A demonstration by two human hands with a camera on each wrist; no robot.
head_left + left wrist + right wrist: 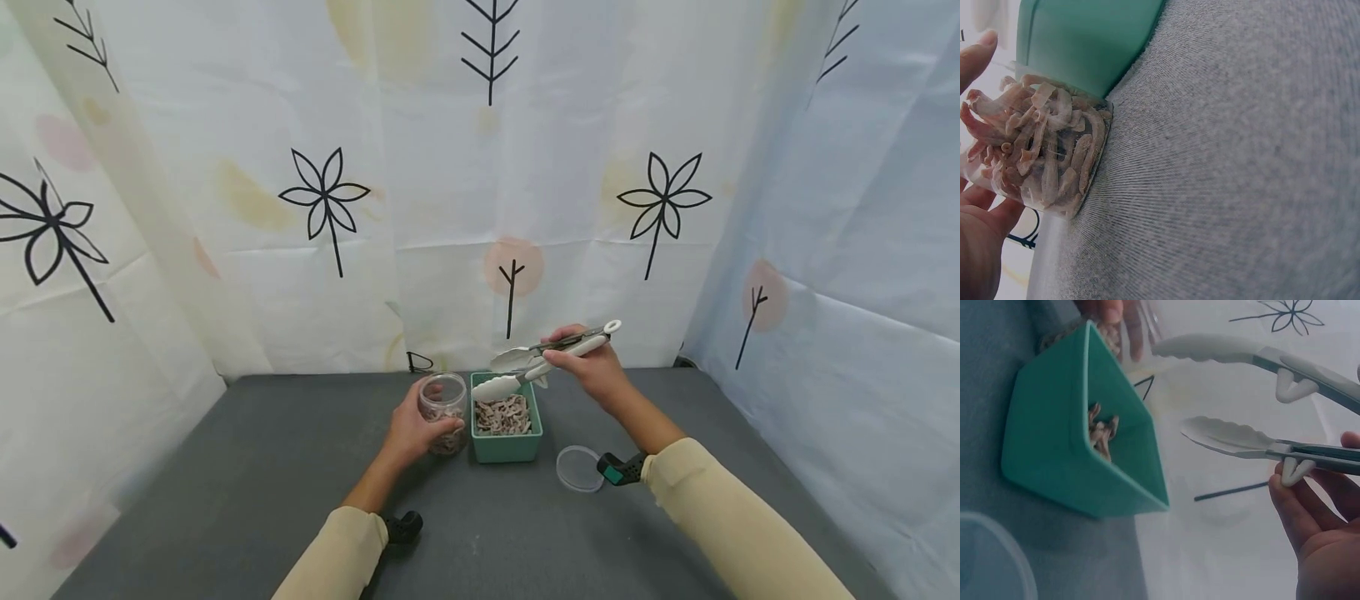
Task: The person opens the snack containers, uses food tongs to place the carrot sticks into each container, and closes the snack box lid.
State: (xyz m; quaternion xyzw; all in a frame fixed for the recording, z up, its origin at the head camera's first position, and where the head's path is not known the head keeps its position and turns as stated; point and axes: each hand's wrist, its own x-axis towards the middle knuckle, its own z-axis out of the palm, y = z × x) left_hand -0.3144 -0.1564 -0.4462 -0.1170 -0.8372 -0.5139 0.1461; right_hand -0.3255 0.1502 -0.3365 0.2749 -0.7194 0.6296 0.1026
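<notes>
My left hand (408, 432) grips a clear jar (444, 392), its thumb and fingers on either side. Pale brownish dried strips (1047, 144) fill much of the jar, which stands upright on the table with its mouth uncovered. Beside it, on the right, is a green bin (506, 451) with more strips (504, 417) inside. Above the bin my right hand (596, 373) holds a pair of tongs (1229, 434) with white scalloped tips. The tips are spread apart, with nothing between them in the right wrist view.
A round clear lid (579, 468) lies flat on the dark grey table (300, 492), to the right of the bin and near my right wrist. A patterned white curtain (450, 167) hangs behind the table and along both sides.
</notes>
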